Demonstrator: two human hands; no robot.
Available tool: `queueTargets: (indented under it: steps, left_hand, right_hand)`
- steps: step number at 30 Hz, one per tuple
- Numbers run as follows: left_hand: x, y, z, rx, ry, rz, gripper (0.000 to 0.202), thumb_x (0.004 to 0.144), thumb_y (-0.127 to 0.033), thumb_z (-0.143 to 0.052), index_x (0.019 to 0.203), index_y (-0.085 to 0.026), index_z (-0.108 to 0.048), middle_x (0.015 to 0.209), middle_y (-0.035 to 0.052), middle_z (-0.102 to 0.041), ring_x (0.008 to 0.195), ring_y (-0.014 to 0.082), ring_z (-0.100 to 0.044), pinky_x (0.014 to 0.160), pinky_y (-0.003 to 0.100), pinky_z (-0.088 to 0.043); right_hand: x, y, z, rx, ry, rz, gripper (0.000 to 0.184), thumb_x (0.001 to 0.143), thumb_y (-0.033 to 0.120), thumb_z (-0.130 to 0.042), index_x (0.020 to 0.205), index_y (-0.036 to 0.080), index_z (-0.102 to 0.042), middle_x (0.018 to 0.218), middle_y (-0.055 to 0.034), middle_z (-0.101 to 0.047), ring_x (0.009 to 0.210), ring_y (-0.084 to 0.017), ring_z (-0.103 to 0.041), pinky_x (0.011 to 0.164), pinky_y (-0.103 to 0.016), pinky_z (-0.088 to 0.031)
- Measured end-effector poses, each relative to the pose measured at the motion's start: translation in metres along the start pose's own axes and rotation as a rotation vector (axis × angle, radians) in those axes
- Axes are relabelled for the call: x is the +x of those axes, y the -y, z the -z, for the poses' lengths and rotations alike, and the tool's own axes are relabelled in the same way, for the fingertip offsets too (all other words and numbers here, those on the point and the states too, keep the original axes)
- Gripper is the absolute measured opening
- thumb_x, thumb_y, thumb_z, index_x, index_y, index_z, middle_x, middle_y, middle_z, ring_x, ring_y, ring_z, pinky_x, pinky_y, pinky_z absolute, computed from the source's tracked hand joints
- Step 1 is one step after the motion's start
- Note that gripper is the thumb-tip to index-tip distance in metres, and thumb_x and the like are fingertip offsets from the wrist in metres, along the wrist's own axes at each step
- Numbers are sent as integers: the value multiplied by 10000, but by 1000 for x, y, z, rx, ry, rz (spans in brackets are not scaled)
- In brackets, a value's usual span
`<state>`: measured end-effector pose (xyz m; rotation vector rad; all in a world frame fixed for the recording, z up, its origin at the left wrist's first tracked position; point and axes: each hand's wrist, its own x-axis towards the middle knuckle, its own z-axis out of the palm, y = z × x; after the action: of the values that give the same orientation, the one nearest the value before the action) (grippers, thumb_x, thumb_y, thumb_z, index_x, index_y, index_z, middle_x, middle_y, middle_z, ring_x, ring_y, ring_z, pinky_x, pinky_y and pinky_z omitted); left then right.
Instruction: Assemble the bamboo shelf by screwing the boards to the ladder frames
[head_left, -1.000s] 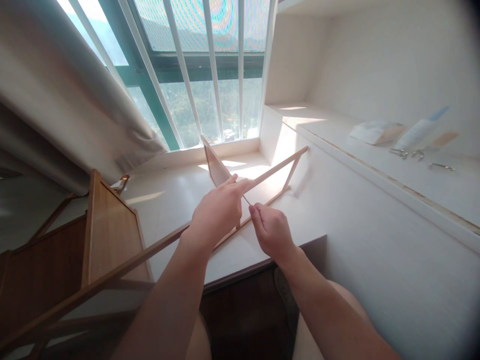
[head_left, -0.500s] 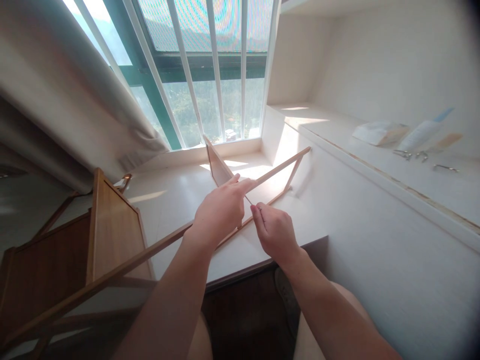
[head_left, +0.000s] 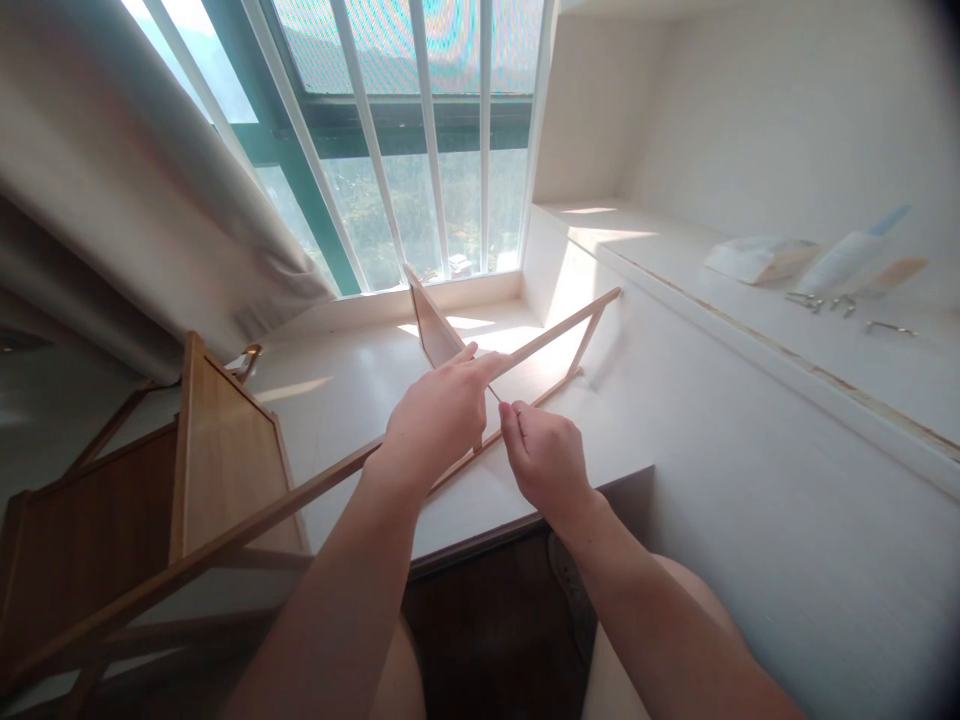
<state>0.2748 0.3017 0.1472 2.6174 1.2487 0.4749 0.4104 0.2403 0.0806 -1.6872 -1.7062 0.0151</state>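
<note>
The left hand (head_left: 442, 405) is wrapped round a long rail of the rack (head_left: 565, 325), which stretches across the ledge (head_left: 337, 372) to near its right edge. The right hand (head_left: 551, 458), fingers curled tight, pinches a thin rod (head_left: 495, 396) pointing at the rail; whether its tip touches is hidden. One rack panel slants toward the ledge's far edge, below the window (head_left: 465, 205). A bag (head_left: 750, 260) sits on the shelf (head_left: 667, 238).
</note>
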Motion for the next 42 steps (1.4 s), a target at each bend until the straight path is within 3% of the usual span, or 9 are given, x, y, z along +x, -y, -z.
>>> queueTargets:
  steps: [6, 12, 19, 23, 26, 31, 37, 42]
  left_hand:
    - [1, 2, -1, 2, -3, -17, 488, 1005, -133, -354, 1395, -369, -527, 1457, -6, -581, 1439, 230, -444, 1029, 351, -514]
    - [0, 1, 1, 16, 12, -9, 498, 1002, -130, -366, 1420, -360, -510, 1482, 10, -560, 1361, 254, -537, 1020, 357, -519]
    - [0, 0, 1, 36, 10, 5, 517, 995, -126, -372, 1431, -370, -503, 1487, 6, -555, 1301, 257, -590, 997, 348, -531]
    - [0, 0, 0, 40, 8, 17, 515, 990, -123, -376, 1425, -364, -509, 1496, 4, -546, 1330, 255, -566, 1000, 340, -528]
    - [0, 0, 0, 36, 2, 4, 535, 992, -116, -363, 1443, -374, -489, 1480, -3, -560, 1379, 246, -518, 996, 339, -529]
    - [0, 0, 0, 23, 8, -12, 549, 995, -115, -357, 1456, -391, -474, 1439, -11, -595, 1405, 245, -489, 1000, 359, -527]
    - [0, 0, -1, 38, -14, -29, 553, 998, -113, -346, 1448, -408, -468, 1399, -21, -627, 1429, 249, -458, 966, 370, -539]
    - [-1, -2, 0, 56, -27, -15, 518, 996, -116, -359, 1406, -395, -508, 1371, -24, -649, 1418, 251, -473, 948, 367, -544]
  right_hand:
    - [0, 5, -3, 228, 33, -110, 464, 1037, 383, -361, 618, 212, -467, 519, -11, -514, 499, -148, -455, 555, -306, -243]
    - [0, 12, -8, 848, 108, -399, 528, 1011, 485, -415, 557, 219, -448, 412, 27, -464, 403, -124, -468, 458, -265, -355]
    - [4, 23, -12, 1384, 120, -654, 467, 951, 408, -508, 548, 228, -358, 359, 77, -369, 309, -87, -353, 340, -229, -264]
    - [3, 26, -14, 1529, 131, -706, 439, 944, 405, -508, 570, 226, -366, 378, 77, -382, 322, -81, -324, 344, -223, -242]
    - [3, 26, -14, 1399, 94, -655, 454, 950, 413, -501, 560, 231, -356, 380, 73, -376, 333, -88, -339, 359, -234, -253]
    - [0, 17, -10, 875, 86, -425, 507, 1007, 467, -415, 565, 220, -438, 427, 29, -459, 420, -119, -438, 473, -269, -329]
    - [-1, 6, -2, 190, 30, -100, 409, 1032, 372, -378, 664, 213, -458, 565, 1, -503, 532, -151, -424, 563, -312, -219]
    - [-3, 3, 0, 111, -38, -47, 318, 1038, 344, -399, 811, 202, -570, 675, -23, -605, 610, -169, -510, 591, -299, -265]
